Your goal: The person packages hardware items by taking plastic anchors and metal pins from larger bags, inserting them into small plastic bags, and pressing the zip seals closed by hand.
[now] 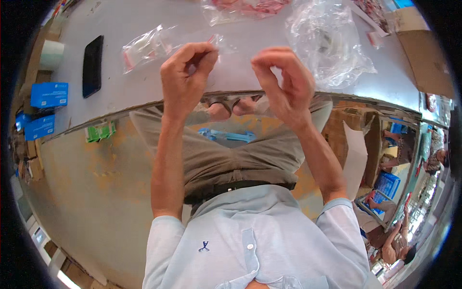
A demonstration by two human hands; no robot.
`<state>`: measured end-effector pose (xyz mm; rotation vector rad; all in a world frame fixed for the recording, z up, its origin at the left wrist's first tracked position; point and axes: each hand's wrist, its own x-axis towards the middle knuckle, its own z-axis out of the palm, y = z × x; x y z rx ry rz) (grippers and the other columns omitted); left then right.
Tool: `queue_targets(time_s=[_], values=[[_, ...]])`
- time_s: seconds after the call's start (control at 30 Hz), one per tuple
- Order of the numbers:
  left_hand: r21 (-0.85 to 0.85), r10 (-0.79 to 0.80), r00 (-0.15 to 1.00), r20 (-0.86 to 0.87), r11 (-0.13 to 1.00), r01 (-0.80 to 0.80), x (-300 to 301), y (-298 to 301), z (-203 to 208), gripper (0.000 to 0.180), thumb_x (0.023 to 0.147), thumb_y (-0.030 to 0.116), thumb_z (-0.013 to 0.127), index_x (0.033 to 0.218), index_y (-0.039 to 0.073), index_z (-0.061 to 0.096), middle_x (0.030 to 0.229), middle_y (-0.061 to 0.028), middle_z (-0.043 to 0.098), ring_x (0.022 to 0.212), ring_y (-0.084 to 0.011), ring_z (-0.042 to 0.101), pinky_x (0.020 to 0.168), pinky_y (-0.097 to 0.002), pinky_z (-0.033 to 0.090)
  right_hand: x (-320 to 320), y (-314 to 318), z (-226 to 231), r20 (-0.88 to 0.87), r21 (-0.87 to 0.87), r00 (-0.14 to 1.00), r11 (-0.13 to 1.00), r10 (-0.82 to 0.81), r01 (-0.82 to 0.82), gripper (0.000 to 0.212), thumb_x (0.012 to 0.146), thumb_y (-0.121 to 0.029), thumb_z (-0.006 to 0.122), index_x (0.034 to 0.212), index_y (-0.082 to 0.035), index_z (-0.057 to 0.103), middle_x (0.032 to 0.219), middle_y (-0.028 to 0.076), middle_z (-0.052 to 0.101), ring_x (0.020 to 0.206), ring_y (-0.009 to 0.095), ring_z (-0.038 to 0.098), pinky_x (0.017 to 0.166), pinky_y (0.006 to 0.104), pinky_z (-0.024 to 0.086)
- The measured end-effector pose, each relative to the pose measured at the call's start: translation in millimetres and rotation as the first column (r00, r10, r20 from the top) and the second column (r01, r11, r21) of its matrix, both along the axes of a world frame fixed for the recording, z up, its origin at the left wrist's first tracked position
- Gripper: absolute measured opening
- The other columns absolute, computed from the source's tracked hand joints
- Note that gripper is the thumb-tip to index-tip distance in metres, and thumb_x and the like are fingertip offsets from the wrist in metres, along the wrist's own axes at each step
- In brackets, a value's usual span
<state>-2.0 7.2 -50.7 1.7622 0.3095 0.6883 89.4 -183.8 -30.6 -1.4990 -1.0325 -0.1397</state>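
My left hand (185,79) and my right hand (284,82) are raised side by side over the near edge of a white table (144,96). Both have thumb and fingers pinched together. A small clear zip bag with a red strip (222,44) stretches between the fingertips; its film is nearly invisible against the table. My left fingers pinch its left end. My right fingers appear to pinch its right end. Below the hands are my grey trousers, sandalled feet and light blue shirt.
On the table lie a black phone (92,66), a tape roll (50,54), another small clear bag (144,45), a large crumpled clear bag (327,43) and a bag of red items (240,8). Blue boxes (49,94) sit left, cardboard (423,58) right. Other people sit lower right (394,231).
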Motion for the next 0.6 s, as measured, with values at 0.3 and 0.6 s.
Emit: queue_targets(time_s=[0.3,0.6], values=[[0.087,-0.067,0.998,-0.015,0.994,0.068,-4,5,-2,0.013,0.092,0.000,0.076,0.105,0.002,0.077,0.093,0.0030,0.070,0.083,-0.0044,0.060,0.075,-0.0201,0.049,68,-109,71,-0.064,-0.055,0.961,0.962,-0.270,0.267,0.016,0.103,-0.004,0.060,0.115,0.003,0.069,0.102,0.009,0.074,0.092,0.014,0.070,0.084,0.0275,0.057],[0.023,-0.085,0.996,-0.016,0.996,0.086,-4,2,-3,0.012,0.093,-0.002,0.074,0.104,0.001,0.076,0.092,0.0018,0.071,0.082,-0.0047,0.060,0.074,-0.0211,0.050,136,-109,69,0.177,-0.652,0.967,0.714,-0.184,0.255,0.017,0.095,0.001,0.060,0.102,-0.001,0.075,0.099,0.013,0.076,0.091,0.022,0.073,0.083,0.0333,0.058]])
